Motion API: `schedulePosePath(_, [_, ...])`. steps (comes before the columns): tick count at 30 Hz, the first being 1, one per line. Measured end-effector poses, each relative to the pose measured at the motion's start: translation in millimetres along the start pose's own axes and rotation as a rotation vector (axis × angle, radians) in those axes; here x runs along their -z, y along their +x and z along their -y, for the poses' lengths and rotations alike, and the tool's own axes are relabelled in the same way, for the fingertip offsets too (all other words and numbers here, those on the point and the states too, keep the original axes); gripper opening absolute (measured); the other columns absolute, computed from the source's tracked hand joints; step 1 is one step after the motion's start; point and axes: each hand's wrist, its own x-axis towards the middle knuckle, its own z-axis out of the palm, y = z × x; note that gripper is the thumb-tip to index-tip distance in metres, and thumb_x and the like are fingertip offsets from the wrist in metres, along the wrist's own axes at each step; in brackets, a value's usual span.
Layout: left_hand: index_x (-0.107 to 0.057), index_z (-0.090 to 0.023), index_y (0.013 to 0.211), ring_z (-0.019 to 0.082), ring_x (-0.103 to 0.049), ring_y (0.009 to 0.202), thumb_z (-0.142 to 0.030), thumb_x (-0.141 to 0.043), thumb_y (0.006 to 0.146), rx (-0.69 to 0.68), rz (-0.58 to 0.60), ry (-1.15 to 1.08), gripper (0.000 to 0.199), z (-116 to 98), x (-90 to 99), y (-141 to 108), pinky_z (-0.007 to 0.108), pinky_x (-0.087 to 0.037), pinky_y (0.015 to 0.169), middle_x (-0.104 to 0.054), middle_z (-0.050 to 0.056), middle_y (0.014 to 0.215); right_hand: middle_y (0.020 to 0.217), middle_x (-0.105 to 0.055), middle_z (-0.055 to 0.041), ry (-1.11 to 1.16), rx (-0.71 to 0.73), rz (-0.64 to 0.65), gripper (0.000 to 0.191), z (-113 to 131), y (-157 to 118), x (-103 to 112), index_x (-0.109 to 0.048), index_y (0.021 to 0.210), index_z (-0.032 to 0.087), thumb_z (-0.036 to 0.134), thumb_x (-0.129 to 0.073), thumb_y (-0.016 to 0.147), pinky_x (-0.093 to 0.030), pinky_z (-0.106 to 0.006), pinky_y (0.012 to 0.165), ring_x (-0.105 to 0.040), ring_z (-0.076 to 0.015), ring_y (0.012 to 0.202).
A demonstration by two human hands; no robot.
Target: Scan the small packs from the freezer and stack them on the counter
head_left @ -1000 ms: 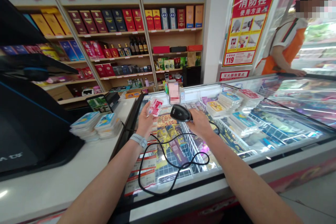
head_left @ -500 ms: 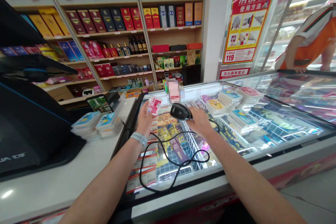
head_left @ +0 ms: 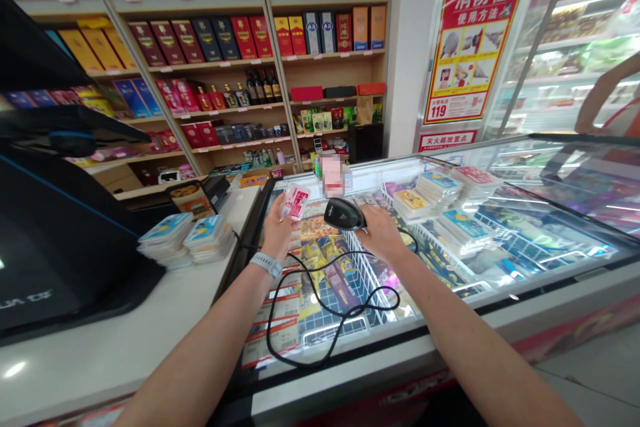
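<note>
Pack [head_left: 296, 203] and scanner [head_left: 344, 213] held level over the freezer [head_left: 350, 377].
Your left hand [head_left: 278, 230] pinches the red-and-white pack by its left side, likely leaving the print uncovered. Your right hand [head_left: 383, 233] wraps the scanner's handle, its head turned left toward the pack, not touching. Cable [head_left: 357, 311] lies slack in loops nearer you, probably giving free reach.

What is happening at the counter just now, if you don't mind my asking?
A person's left hand holds up a small pink-and-white pack, while the right hand grips a black handheld scanner close beside it, the two apart. Both are above a glass-topped chest, where the black cable lies in loops. More packs stand stacked on the chest and the counter.
</note>
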Motion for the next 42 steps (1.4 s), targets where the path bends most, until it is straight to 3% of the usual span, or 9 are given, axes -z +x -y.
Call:
schedulePosePath(16, [-0.052, -0.028, 0.129, 0.018, -0.066, 0.097, -0.016, -0.065, 0.071, -0.005, 0.012, -0.002, 0.06, 0.5, 0.6, -0.7, 0.027, -0.058, 0.071, -0.06, 0.007, 0.126, 0.102, -0.063, -0.0092, 0.0, 0.008, -0.002, 0.03, -1.3, -0.3, -1.3, -0.055, 0.107, 0.017, 0.016, -0.054, 0.076, -0.04, -0.037, 0.086, -0.056, -0.0246, 0.095])
schedulePosePath(42, [-0.048, -0.025, 0.134, 0.019, -0.065, 0.101, -0.01, -0.06, 0.074, -0.018, -0.002, 0.007, 0.062, 4.1, 0.9, 0.3, 0.027, -0.059, 0.072, -0.059, 0.009, 0.13, 0.104, -0.063, -0.0094, 0.018, 0.04, -0.017, 0.034, -2.2, -0.6, -2.6, -0.056, 0.109, 0.016, 0.014, -0.053, 0.075, -0.04, -0.037, 0.087, -0.056, -0.0253, 0.097])
